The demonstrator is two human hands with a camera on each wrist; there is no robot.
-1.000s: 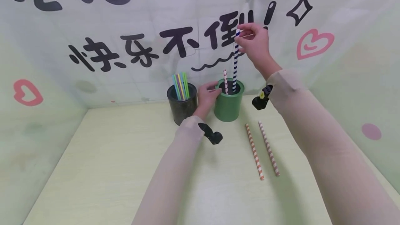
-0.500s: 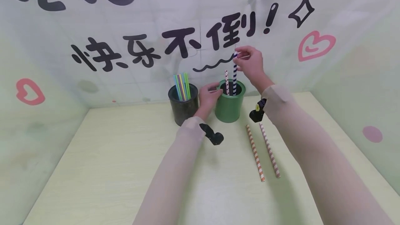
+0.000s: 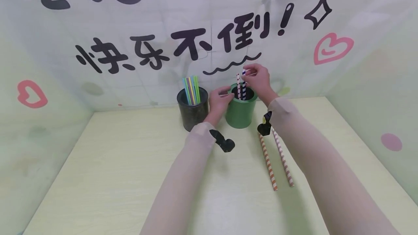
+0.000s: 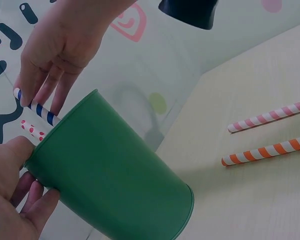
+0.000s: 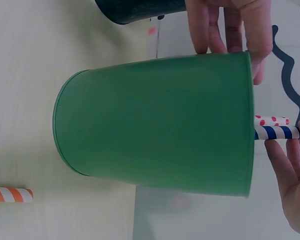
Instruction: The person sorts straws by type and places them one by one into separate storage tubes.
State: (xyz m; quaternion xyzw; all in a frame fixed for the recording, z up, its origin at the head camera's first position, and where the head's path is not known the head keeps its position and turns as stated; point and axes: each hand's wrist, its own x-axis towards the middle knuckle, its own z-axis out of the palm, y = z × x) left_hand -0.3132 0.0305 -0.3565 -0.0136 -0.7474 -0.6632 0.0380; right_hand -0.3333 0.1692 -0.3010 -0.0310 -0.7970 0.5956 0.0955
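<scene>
My right hand [image 3: 258, 79] pinches the top of a blue-and-white striped paper straw [image 4: 44, 112], whose lower part is inside the green cup [image 3: 241, 113]. A white straw with red dots [image 4: 32, 129] leans in the same cup, beside the striped one. My left hand [image 3: 219, 104] holds the cup's left rim, its thumb over the edge and its fingers on the outer wall. The lower ends of both straws are hidden in the cup.
A black cup [image 3: 192, 117] with several thin coloured sticks [image 3: 192, 90] stands left of the left hand. An orange-striped straw [image 3: 269, 166] and a pink-striped straw [image 3: 283, 159] lie on the pale table [image 3: 130, 177]. A lettered backdrop [image 3: 147, 10] rises behind.
My right hand has come down with the blue-striped straw, which now sits lower in the green cup. The left hand keeps its place on the rim.
</scene>
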